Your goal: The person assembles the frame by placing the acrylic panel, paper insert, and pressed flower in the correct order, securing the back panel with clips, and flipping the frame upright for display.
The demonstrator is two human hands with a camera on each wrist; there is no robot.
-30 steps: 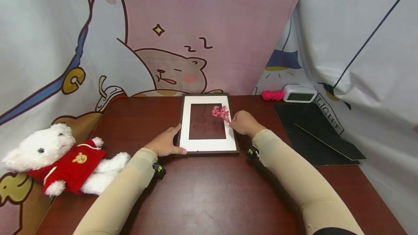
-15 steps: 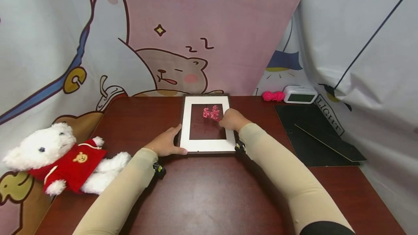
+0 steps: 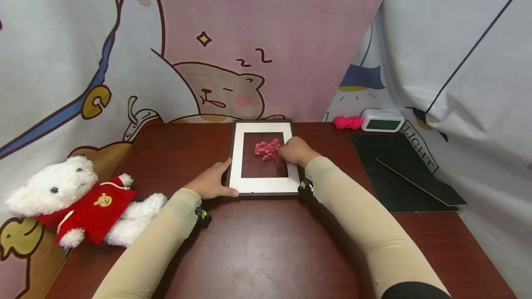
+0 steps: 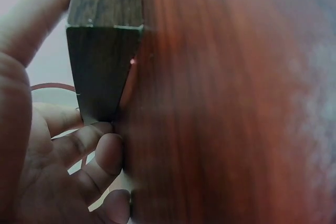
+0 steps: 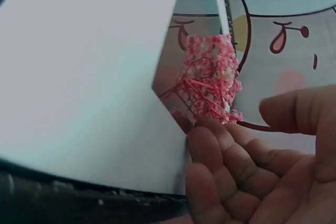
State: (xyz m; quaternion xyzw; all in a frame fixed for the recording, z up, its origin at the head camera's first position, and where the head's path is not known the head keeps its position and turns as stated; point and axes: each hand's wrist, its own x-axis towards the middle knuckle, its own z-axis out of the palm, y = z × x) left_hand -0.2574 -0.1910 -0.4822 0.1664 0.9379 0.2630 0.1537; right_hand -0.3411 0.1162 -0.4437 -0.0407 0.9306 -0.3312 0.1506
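A dark wooden picture frame (image 3: 265,190) with a white mat lies flat on the table. A sprig of small pink flowers (image 3: 268,149) rests on the dark window within the mat. My right hand (image 3: 295,150) is at the right side of that window. In the right wrist view its fingertips (image 5: 205,145) are by the flower stems, while the thumb stands apart from them. My left hand (image 3: 210,180) holds the near left corner of the frame. The left wrist view shows that corner between thumb and curled fingers (image 4: 107,156).
A white plush bear (image 3: 104,202) in red clothing lies at the left. Two black boards (image 3: 399,151) overlap at the right. Behind them are a bundle of bright pink yarn (image 3: 347,122) and a white digital clock (image 3: 382,121). A printed cloth (image 3: 316,36) hangs at the back.
My right hand has moved left over the frame with the pink flowers and let them down onto the window. My left hand has stayed at the frame's corner.
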